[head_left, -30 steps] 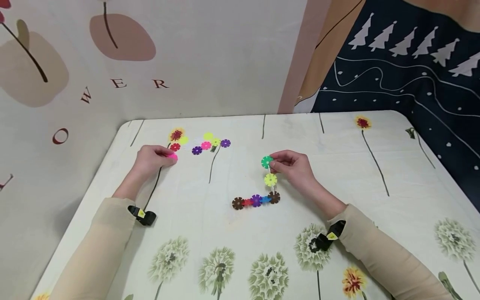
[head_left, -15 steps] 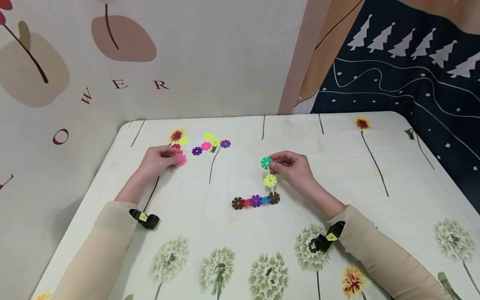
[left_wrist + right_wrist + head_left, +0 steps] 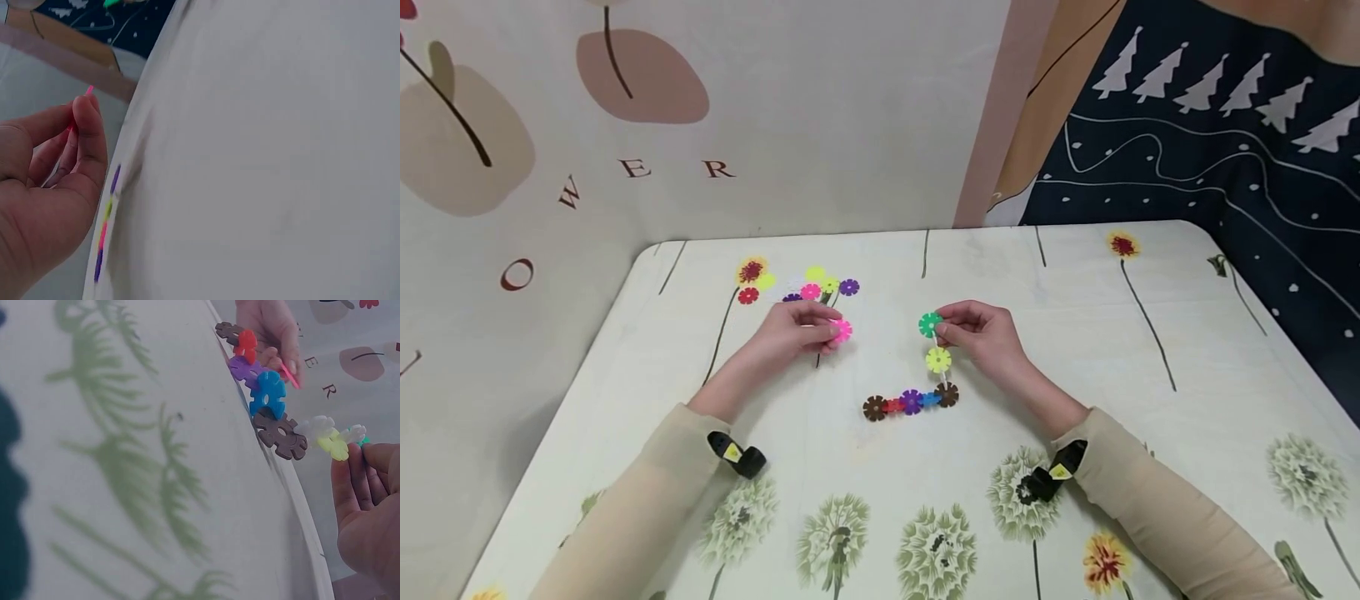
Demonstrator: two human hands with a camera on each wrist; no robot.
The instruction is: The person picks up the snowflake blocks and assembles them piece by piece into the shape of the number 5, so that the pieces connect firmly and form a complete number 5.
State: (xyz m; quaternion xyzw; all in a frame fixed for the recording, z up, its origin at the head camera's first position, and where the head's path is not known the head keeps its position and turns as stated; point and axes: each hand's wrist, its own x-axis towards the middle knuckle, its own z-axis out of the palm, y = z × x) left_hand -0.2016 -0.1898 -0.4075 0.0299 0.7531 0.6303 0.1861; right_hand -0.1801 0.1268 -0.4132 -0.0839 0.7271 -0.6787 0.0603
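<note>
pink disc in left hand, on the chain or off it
Off: in the head view, the left hand pinches the pink disc apart from the chain.

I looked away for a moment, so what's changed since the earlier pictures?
The left hand, pinching a notched pink plastic disc, moved right toward the right hand, which stayed put, still pinching the notched green plastic disc ending the multicoloured disc chain, also unmoved.

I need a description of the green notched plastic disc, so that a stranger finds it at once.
Look over the white flower-printed tablecloth for the L-shaped chain of colourful notched discs. From its brown corner disc, go past the yellow disc to the end that the person's right hand pinches. There is the green notched plastic disc, the chain's only green piece.
</note>
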